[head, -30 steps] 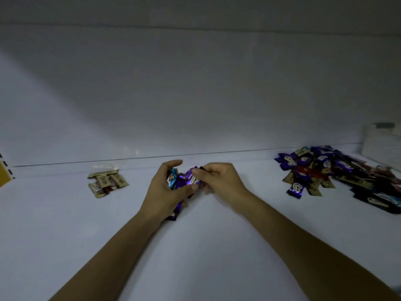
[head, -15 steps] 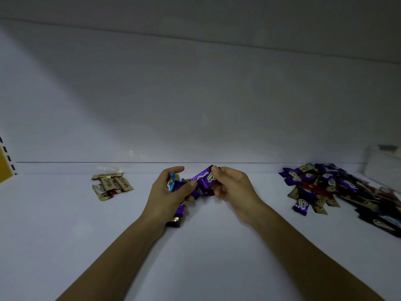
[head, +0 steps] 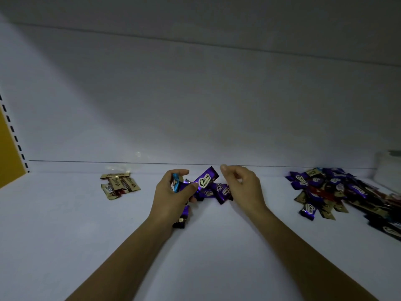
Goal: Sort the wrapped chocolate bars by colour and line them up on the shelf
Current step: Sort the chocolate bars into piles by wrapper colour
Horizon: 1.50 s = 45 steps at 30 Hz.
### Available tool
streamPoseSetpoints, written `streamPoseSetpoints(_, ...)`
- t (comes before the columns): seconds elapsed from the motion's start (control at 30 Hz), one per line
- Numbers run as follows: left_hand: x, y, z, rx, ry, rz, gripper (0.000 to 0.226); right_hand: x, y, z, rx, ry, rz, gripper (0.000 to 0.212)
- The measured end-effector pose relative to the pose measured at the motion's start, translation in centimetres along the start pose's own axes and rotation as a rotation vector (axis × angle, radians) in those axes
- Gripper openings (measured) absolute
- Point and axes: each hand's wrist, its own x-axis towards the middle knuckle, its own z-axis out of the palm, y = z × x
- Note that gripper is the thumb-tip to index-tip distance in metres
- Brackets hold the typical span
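Observation:
My left hand (head: pixel 173 195) grips a bunch of wrapped chocolate bars at the middle of the white shelf (head: pixel 65 224). One purple bar (head: pixel 206 178) sticks up from the bunch under my thumb, and a blue bar (head: pixel 175 182) shows at my fingertips. Two or three purple bars (head: pixel 219 192) lie on the shelf between my hands. My right hand (head: pixel 240 183) hovers just right of them with loosely curled fingers and holds nothing. A small group of gold bars (head: pixel 118 184) lies to the left.
A mixed pile of purple, gold, red and dark bars (head: pixel 338 190) spreads over the shelf's right side. A white box (head: pixel 388 170) stands at the far right against the back wall. A yellow upright with slots (head: pixel 9 146) bounds the left.
My right hand has let go of the purple bar it pinched and has drawn back to the right. The bar now stays in my left hand's bunch.

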Motion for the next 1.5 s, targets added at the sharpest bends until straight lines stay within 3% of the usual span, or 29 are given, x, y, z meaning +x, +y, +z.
streamPoseSetpoints(0.03, 0.0, 0.0, 0.0, 0.005, -0.008, 0.004, 0.027, -0.3, -0.7, 0.0, 0.202, -0.086, 0.048, 0.028)
streamPoseSetpoints(0.1, -0.1, 0.1, 0.0, 0.010, -0.030, 0.009, 0.030, -1.0, -1.5, 0.5, 0.377, -0.259, 0.068, 0.018)
streamPoseSetpoints(0.2, 0.0, 0.2, 0.1, -0.032, -0.024, -0.010, 0.034, -1.1, -2.0, 0.7, 0.476, -0.162, 0.035, 0.016)
streamPoseSetpoints(0.23, 0.1, 0.3, 0.0, -0.053, -0.004, -0.028, 0.035, -0.9, -1.6, 0.6, 0.396, -0.049, 0.002, 0.013)
streamPoseSetpoints(0.3, 0.3, 0.3, -0.1, -0.103, 0.046, -0.067, 0.036, -0.7, -0.7, 0.3, -0.075, 0.057, -0.152, 0.015)
streamPoseSetpoints(0.37, 0.5, 0.2, -0.2, -0.155, 0.100, -0.092, 0.034, -0.8, 0.4, 0.6, -0.550, -0.129, -0.308, 0.032)
streamPoseSetpoints(0.4, 0.6, 0.2, -0.3, -0.184, 0.126, -0.102, 0.032, -0.9, 0.8, 1.0, -0.675, -0.242, -0.312, 0.043)
streamPoseSetpoints(0.5, 0.6, 0.4, -0.5, -0.272, 0.177, -0.136, 0.031, -0.7, 1.2, 2.0, -0.673, -0.395, -0.337, 0.063)
streamPoseSetpoints(0.63, 0.5, 0.6, -0.5, -0.301, 0.159, -0.163, 0.028, -0.7, 1.3, 2.5, -0.590, -0.547, -0.316, 0.046)
streamPoseSetpoints(0.9, 0.5, 0.8, -0.6, -0.354, 0.135, -0.218, 0.019, -0.9, 1.4, 1.6, -0.630, -0.381, -0.240, 0.045)
streamPoseSetpoints(1.07, 0.8, 0.8, -0.3, -0.414, 0.116, -0.282, 0.016, -3.7, -2.2, 2.2, -0.087, -0.313, -0.275, 0.060)
streamPoseSetpoints(1.17, 0.9, 0.9, -0.2, -0.490, 0.145, -0.310, 0.027, -5.3, -3.7, 3.8, -0.089, -0.357, -0.306, 0.043)
streamPoseSetpoints(1.3, 0.7, 1.1, -0.5, -0.495, 0.086, -0.410, 0.044, -5.1, -3.6, 4.2, -0.106, -0.342, -0.349, 0.036)
streamPoseSetpoints(1.5, 0.2, 1.2, 0.1, -0.424, -0.138, -0.464, 0.028, -4.2, -2.7, 3.6, -0.211, -0.146, -0.293, 0.016)
